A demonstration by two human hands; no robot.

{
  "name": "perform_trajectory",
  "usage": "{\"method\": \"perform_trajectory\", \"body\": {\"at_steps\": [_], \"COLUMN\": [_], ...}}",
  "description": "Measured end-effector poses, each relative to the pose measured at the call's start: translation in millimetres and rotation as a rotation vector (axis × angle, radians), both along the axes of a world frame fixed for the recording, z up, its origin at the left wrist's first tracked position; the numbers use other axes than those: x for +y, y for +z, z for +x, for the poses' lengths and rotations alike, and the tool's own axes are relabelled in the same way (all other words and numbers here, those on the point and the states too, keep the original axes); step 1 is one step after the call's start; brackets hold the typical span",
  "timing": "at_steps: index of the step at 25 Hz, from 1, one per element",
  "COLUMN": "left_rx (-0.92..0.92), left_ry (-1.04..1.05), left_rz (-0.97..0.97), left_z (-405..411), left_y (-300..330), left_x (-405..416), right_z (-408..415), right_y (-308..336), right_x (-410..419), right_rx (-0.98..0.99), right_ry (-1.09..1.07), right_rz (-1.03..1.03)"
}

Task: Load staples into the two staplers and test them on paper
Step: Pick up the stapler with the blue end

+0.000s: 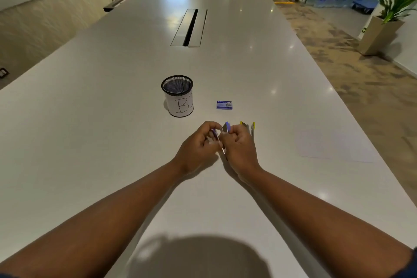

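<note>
Both hands meet over the white table around a small purple stapler [227, 127]. My left hand [198, 144] has its fingers curled round the stapler's thin metal part. My right hand [239, 144] grips the purple body from the right. Most of this stapler is hidden by the fingers. A yellow stapler [252, 127] lies just right of my right hand, partly hidden behind it. A small blue staple box [224, 105] sits on the table beyond the hands. A white sheet of paper [334, 144] lies flat to the right.
A black mesh cup [177, 96] wrapped in paper marked "B" stands beyond and left of the hands. A cable slot [189, 27] is set in the long table's middle. The right table edge [352, 106] borders carpeted floor with a potted plant [388, 22].
</note>
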State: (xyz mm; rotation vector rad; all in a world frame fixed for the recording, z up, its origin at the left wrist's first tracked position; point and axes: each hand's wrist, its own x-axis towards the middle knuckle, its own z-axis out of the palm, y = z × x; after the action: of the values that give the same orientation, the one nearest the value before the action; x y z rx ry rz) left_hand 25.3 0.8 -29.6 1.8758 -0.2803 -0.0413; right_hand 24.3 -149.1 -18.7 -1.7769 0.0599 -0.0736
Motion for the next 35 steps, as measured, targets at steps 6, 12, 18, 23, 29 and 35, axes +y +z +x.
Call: {"method": "perform_trajectory", "body": {"at_steps": [6,12,18,23,29,35], "left_rx": [0.052,-0.047,-0.062,-0.033,0.049,0.111], "left_ry": [0.19,0.375,0.422,0.465,0.552,0.611], "left_rz": [0.044,0.133,0.091,-0.08,-0.14,-0.135], "left_z": [-2.4,-7.0,-4.4,1.5,15.5,21.4], "left_y": [6.7,5.5,3.0,4.1,2.7,-1.4], "left_x": [-11.4,-18.9,-17.9,-13.7,-3.2,-5.2], "right_z": [-4.6,-9.4,-14.4,-16.3,-22.5,-43.3], "right_y": [-5.9,-9.7,-5.7,-4.2,-1.2,-11.4], "right_x": [3.8,7.0,8.5,8.3,4.5,-13.5], "right_rx": [-0.138,-0.207,-0.356,-0.391,-0.322,-0.29], "right_ry": [0.082,0.122,-0.039,-0.049,-0.081,-0.07], "right_rz": [-0.212,-0.345,-0.174,-0.108,-0.123,-0.311]}}
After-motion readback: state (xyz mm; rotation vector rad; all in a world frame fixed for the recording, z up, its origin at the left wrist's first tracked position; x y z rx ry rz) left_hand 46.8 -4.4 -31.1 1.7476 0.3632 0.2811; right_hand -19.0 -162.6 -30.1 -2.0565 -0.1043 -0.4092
